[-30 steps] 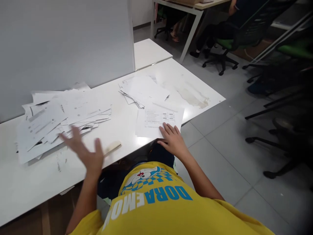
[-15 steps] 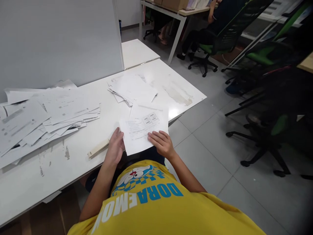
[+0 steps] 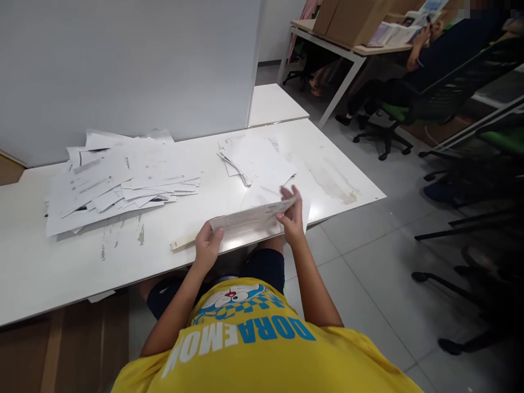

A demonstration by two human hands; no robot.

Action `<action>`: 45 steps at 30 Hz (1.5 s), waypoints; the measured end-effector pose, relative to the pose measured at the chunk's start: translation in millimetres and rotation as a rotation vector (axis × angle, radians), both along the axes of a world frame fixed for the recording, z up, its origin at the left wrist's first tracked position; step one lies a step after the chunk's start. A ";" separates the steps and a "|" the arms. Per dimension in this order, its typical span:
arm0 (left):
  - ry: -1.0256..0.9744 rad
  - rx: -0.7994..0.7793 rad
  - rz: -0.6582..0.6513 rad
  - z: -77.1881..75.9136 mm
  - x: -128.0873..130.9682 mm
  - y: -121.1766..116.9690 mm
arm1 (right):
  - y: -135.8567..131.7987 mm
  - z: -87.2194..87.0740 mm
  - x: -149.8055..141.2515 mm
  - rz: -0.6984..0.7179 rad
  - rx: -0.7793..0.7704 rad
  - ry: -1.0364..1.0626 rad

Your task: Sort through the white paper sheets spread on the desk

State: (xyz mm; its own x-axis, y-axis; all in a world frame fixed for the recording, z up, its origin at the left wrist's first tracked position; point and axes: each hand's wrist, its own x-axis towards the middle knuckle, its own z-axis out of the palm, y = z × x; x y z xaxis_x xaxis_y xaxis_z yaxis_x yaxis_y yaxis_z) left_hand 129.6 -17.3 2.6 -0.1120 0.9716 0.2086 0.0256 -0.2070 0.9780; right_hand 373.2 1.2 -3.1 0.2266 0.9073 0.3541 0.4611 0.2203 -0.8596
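A printed sheet of paper (image 3: 249, 218) is held up between both hands at the table's front edge, tilted so its face shows as a narrow band. My left hand (image 3: 208, 245) pinches its left end, thumb in front. At the other end, my right hand (image 3: 292, 215) grips it between thumb and fingers. Partly behind my right hand, another white sheet (image 3: 306, 213) lies at the table edge. A cream-coloured bar (image 3: 182, 241) rests on the table just left of my left hand. Beyond the held sheet lies a small stack of papers (image 3: 260, 158).
A large messy paper pile (image 3: 123, 180) covers the left part of the white table (image 3: 196, 256). Behind it stands a grey panel (image 3: 135, 65). Farther back, a person (image 3: 446, 49) sits by a desk with a cardboard box (image 3: 347, 22). Office chairs (image 3: 393, 112) stand on the right.
The printed sheet has been lifted and tilted up from lying nearly flat. My right hand has moved from resting on it to gripping its right end. The view has turned left.
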 end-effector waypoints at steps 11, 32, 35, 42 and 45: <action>0.293 0.096 0.116 17.5 -7.2 -20.3 | -10.2 20.5 23.4 0.233 -0.324 0.310; 1.236 0.292 0.032 1.0 -48.8 -22.5 | -17.8 -2.1 12.6 0.182 -0.550 0.329; 1.219 0.309 0.038 -2.2 -51.0 -23.6 | -19.5 -1.7 11.6 0.197 -0.554 0.348; 1.217 0.337 0.010 -5.9 -54.5 -24.2 | -21.5 -4.1 15.3 0.197 -0.567 0.372; 1.219 0.346 -0.004 -5.9 -55.5 -24.6 | -22.3 -4.4 20.6 0.178 -0.568 0.398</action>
